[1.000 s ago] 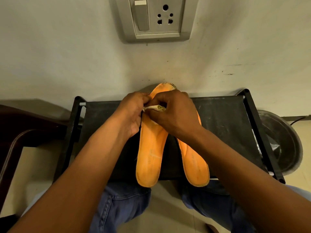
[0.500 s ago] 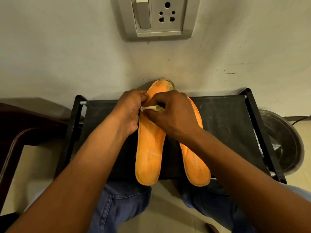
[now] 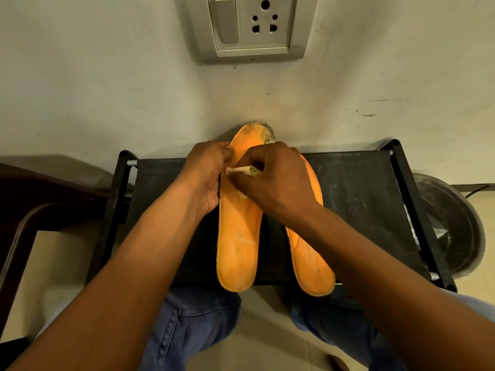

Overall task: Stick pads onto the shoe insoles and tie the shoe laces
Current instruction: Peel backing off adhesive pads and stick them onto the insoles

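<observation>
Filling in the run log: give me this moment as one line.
step: sticking pad | right hand: pinches pad | left hand: holds left insole edge | laces: not in view

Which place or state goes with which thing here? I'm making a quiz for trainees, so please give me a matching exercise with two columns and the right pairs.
Things:
1. left insole
2. right insole
3. pale pad
4. wall socket

Places or states:
A. pinched in the right hand
B. on the wall above the black stand
C. gripped at its edge by the left hand
D. partly hidden under the right forearm

Pairs: 1-C, 2-D, 3-A, 4-B
</observation>
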`<state>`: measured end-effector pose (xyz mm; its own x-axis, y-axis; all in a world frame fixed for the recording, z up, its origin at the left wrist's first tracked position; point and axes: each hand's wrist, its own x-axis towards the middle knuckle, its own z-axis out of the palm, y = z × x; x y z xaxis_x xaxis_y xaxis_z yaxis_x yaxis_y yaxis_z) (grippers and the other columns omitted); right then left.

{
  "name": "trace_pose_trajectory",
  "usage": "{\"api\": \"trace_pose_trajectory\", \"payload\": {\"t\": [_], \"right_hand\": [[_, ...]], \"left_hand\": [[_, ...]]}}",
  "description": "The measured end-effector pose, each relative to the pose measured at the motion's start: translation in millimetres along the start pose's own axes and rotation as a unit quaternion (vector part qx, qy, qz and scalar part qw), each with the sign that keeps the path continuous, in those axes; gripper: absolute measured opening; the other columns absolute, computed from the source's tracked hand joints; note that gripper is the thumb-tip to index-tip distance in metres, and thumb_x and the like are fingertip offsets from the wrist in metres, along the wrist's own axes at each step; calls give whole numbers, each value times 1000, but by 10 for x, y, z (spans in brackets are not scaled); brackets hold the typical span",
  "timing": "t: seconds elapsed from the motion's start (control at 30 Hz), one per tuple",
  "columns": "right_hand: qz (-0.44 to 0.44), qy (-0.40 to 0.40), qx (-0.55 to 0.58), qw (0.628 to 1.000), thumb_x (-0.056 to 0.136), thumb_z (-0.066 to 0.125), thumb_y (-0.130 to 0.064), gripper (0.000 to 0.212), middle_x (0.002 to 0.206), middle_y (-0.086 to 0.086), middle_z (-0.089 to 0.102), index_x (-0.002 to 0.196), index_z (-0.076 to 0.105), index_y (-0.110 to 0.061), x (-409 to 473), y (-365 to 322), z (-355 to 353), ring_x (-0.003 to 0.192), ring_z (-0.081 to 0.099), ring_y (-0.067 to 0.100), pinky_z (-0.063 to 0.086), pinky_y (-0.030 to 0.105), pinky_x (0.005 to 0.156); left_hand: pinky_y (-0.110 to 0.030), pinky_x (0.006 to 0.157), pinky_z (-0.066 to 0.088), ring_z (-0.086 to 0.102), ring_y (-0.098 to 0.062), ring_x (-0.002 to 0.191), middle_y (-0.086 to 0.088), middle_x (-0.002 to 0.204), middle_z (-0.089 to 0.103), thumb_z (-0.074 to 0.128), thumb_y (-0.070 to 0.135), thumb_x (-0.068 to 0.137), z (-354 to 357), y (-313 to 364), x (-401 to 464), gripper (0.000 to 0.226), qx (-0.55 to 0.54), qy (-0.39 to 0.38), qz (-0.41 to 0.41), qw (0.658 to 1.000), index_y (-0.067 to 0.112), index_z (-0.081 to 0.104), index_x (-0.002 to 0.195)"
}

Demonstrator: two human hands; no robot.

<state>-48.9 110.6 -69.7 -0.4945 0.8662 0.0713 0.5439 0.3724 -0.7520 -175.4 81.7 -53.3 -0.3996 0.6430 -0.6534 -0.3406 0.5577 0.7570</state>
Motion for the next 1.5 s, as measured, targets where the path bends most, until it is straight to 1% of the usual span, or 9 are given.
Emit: {"api": "trace_pose_trajectory", "payload": {"t": [0.17,0.37,0.6,0.9,1.0,1.1,1.3,1.4,1.5], "right_hand": [[-8,-2,-65,998,81,72,-39,12,82,-7,72,84,76,-28,-26,-32,-42,79,63,15,54,37,65],[67,53,-106,991,78,69,-35,15,83,-6,71,83,75,-22,118,187,-165,76,63,16,59,39,66],[-23,-20,-16,999,79,72,-34,10,79,-8,73,82,78,-27,-16,0,8,75,64,13,54,38,65],[81,40,-116,989,80,71,-38,17,88,-7,70,90,74,-25,124,238,-200,80,64,14,58,34,68],[81,19,-77,994,77,72,-35,16,87,-6,71,88,76,-24,131,232,-181,81,65,16,58,37,69],[30,-22,-36,999,77,75,-34,11,83,-6,71,81,77,-24,46,79,-86,78,64,15,57,40,68],[51,1,-120,991,78,72,-38,15,85,-8,69,85,75,-25,96,163,-146,79,62,14,56,34,65],[85,18,-93,992,79,74,-33,14,85,-4,72,88,78,-23,181,300,-272,77,65,16,58,33,67],[72,-4,-66,995,80,76,-30,13,84,-3,72,87,79,-19,180,278,-279,78,65,16,57,34,67]], "left_hand": [[-29,63,54,68,-21,77,-8,89,72,41,11,106,10,-9,18,29,-1,-2,6,1000,11,70,107],[-43,87,61,71,-29,103,-15,113,73,44,9,106,45,-13,5,29,1,12,16,1000,8,67,124],[-29,66,53,63,-21,72,-9,81,66,39,8,104,-2,6,21,30,3,21,15,1000,10,66,92],[-42,89,60,70,-28,105,-14,113,73,43,6,106,46,-7,30,30,0,37,32,999,9,69,120],[-35,76,63,72,-27,102,-12,110,74,42,3,105,38,0,10,31,-3,40,29,999,11,70,116],[-44,85,61,71,-32,101,-21,113,72,39,3,104,21,12,-3,34,10,41,24,999,7,71,112],[-37,76,63,72,-27,98,-15,113,73,41,4,106,-9,24,-13,31,0,38,26,999,11,70,115],[-33,74,60,68,-26,93,-17,111,71,43,0,104,-15,57,-50,32,-7,36,26,999,14,68,88],[-29,64,57,63,-27,89,-16,104,64,45,-1,103,-21,80,-84,32,-18,26,23,999,14,61,80]]}}
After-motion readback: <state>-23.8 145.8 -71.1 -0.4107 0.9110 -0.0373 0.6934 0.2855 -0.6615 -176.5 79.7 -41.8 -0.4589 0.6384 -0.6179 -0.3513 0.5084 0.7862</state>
